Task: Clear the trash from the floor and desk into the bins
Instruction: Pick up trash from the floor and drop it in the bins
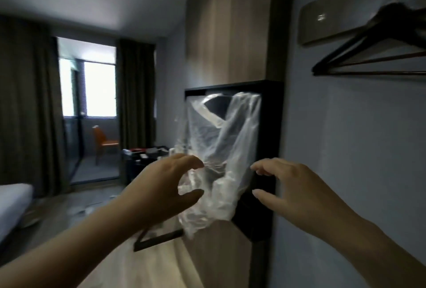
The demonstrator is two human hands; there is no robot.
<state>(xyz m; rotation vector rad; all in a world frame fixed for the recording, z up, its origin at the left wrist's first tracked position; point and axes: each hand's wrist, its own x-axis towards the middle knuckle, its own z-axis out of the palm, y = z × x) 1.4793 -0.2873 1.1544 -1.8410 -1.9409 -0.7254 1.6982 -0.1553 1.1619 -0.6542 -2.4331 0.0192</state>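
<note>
A clear, crumpled plastic bag hangs in the air in front of a black-framed niche in the wooden wall unit. My left hand is at the bag's lower left edge, fingers and thumb curved and spread apart with plastic in the gap between them. My right hand is just right of the bag, fingers and thumb apart, holding nothing. Pale scraps of trash lie on the floor further back. The view is blurred.
Black coat hangers hang on the wall at upper right. Another hanger shows below my left hand. A dark desk with small items stands beyond, with an orange chair by the window. A white bed is at left.
</note>
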